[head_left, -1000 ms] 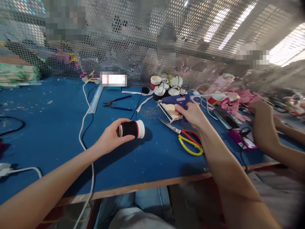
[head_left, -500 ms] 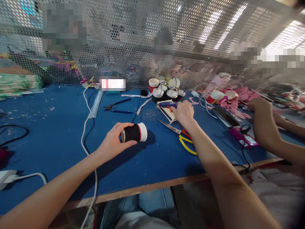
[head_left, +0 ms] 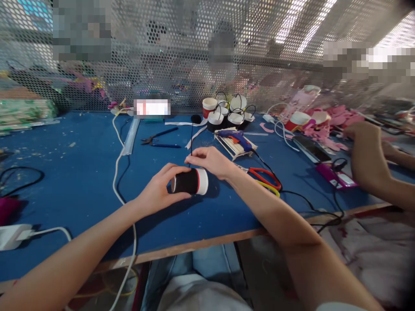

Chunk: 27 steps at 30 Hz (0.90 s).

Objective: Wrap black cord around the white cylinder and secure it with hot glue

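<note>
My left hand [head_left: 162,185] is closed around a paper cup [head_left: 186,181] lying on its side, wrapped in black cord with a red line and a white rim. From the cup a black cord [head_left: 192,140] runs up to a small dark ball of cord [head_left: 196,119] farther back. My right hand [head_left: 212,162] pinches this cord just above the cup. A blue glue gun [head_left: 234,139] rests on a rack of light wooden sticks [head_left: 228,149] beyond the right hand. Scissors with red and yellow handles [head_left: 266,177] lie partly under the right forearm.
Blue-handled pliers [head_left: 162,140] and clear glue sticks [head_left: 131,137] lie left of centre. Several black-wrapped cups [head_left: 216,121] with handles stand at the back. A phone [head_left: 311,149], a purple device [head_left: 337,175] and pink scraps [head_left: 327,131] are on the right, near another person's arm [head_left: 366,155].
My right hand has let go of the glue gun, now resting on the stick rack, and has come left to the black cord. The cup in my left hand has shifted slightly right.
</note>
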Tool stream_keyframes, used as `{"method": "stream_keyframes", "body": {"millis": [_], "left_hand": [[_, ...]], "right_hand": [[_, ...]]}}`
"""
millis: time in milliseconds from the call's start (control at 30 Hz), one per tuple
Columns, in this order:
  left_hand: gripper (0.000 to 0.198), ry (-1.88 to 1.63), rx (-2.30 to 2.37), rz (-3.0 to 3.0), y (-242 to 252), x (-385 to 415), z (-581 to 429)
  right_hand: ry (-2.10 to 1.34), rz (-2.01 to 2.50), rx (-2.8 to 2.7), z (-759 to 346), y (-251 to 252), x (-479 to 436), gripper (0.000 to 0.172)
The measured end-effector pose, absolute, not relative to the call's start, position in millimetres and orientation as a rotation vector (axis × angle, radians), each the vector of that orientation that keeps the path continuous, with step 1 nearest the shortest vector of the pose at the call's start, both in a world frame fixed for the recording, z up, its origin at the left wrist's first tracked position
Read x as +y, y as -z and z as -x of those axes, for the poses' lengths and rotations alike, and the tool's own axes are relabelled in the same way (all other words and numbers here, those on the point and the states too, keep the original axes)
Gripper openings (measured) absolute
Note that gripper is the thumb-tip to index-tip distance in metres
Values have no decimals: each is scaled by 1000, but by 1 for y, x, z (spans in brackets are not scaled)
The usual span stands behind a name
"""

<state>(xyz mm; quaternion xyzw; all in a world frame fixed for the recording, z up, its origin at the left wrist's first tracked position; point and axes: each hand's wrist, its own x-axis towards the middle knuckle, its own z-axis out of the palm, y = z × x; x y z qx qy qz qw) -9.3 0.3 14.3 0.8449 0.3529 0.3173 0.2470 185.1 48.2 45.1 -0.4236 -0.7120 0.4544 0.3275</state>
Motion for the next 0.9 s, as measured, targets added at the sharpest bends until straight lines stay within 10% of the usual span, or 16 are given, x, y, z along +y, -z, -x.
{"method": "stream_keyframes", "body": {"millis": [900], "left_hand": [[52, -832, 848, -2387, -16, -4, 5]], "right_hand": [[-934, 1200, -1930, -197, -36, 34, 30]]}}
